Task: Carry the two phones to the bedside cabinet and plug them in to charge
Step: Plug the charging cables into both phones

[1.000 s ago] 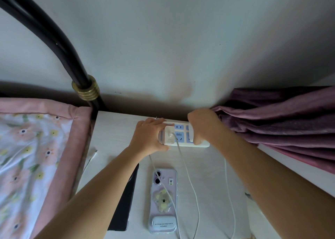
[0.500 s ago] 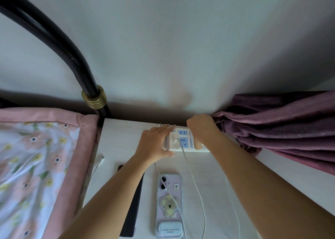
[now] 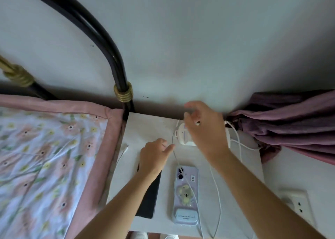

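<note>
Pale wall point(image 3: 181, 39) fills the upper frame, a black bedframe point(image 3: 101, 39) arcing at upper left. Bed point(image 3: 45, 157) with floral cover lies at left, purple curtain point(image 3: 290, 122) at right. White counter point(image 3: 145, 130) sits at centre. On it lie a lilac phone point(image 3: 185, 193) and, partly under the left forearm, a black phone point(image 3: 149, 197). Right hand point(image 3: 204, 130), fingers apart, hovers over the power strip point(image 3: 183, 135). Left hand point(image 3: 154, 157) rests on the counter, fingers loosely curled beside a white cable point(image 3: 217, 199).

arms: both ours bare, no sleeves in view | left hand point(image 3: 154, 157): no ring or watch | right hand point(image 3: 204, 130): likewise, fingers point(image 3: 190, 105) blurred
</note>
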A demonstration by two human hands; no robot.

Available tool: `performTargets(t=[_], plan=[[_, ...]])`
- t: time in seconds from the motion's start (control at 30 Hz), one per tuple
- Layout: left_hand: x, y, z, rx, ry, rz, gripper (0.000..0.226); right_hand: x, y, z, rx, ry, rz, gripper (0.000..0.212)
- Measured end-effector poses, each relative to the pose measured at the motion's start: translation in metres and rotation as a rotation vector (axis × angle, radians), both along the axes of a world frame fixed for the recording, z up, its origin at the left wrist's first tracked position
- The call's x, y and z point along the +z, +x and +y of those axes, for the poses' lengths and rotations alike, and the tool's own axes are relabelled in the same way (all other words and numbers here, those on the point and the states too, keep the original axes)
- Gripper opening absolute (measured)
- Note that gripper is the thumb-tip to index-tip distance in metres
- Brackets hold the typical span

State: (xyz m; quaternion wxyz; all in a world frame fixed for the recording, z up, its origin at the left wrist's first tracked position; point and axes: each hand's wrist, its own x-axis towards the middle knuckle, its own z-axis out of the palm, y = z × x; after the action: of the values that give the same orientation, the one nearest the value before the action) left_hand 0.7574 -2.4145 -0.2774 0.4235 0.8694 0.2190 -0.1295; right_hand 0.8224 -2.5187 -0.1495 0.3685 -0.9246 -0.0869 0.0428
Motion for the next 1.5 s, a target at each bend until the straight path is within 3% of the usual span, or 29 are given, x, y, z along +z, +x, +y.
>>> performTargets(t=[0.1,0.17,0.27,0.37,0.47,0.57,0.6,0.67,0.73,0.83,0.93,1.0,1.13,1.37,1.5], plan=[[0.002,0.011,-0.024,-0.078,0.120,0.042,0.026,-0.020,-0.025,0.013,-0.023,0.139,0.198,0.033],[-0.002,0.017,-0.032,-0.026,0.094,0.051,0.022,-0.032,-0.032,0.012,-0.075,0.217,0.325,0.031],[-0.005,0.016,-0.028,0.164,-0.117,-0.033,0.020,-0.045,-0.031,-0.001,-0.102,0.302,0.509,0.026],[0.008,0.005,-0.018,0.291,-0.376,-0.199,0.018,-0.052,-0.025,-0.016,-0.123,0.288,0.550,0.025],[0.020,-0.008,-0.011,0.244,-0.592,-0.273,0.014,-0.051,-0.016,-0.019,-0.138,0.376,0.681,0.045],[0.026,-0.019,-0.005,0.181,-0.621,-0.297,0.013,-0.052,-0.011,-0.011,-0.095,0.382,0.741,0.072],[0.028,-0.021,-0.004,0.155,-0.622,-0.303,0.014,-0.052,-0.011,-0.007,-0.091,0.390,0.725,0.064],[0.029,-0.027,0.000,0.102,-0.617,-0.286,0.015,-0.054,-0.014,-0.002,-0.130,0.497,0.679,0.026],[0.023,-0.036,0.007,0.082,-0.455,-0.259,0.019,-0.054,-0.020,-0.001,-0.223,0.648,0.666,0.025],[0.006,-0.061,0.020,0.201,0.032,-0.173,0.060,-0.055,-0.030,-0.005,-0.262,0.701,0.702,0.030],[0.000,-0.095,0.011,0.210,0.160,0.053,0.104,-0.058,-0.045,-0.010,-0.257,0.664,0.742,0.035],[-0.006,-0.109,-0.002,0.156,0.218,0.104,0.108,-0.060,-0.054,-0.014,-0.251,0.674,0.737,0.037],[-0.010,-0.102,-0.005,0.290,0.117,0.206,0.097,-0.061,-0.061,-0.021,-0.226,0.682,0.745,0.033],[-0.018,-0.090,-0.003,0.080,0.113,0.250,0.065,-0.061,-0.064,-0.030,-0.224,0.690,0.710,0.025],[-0.017,-0.087,-0.002,0.102,-0.070,0.188,0.035,-0.061,-0.067,-0.031,-0.237,0.684,0.693,0.022]])
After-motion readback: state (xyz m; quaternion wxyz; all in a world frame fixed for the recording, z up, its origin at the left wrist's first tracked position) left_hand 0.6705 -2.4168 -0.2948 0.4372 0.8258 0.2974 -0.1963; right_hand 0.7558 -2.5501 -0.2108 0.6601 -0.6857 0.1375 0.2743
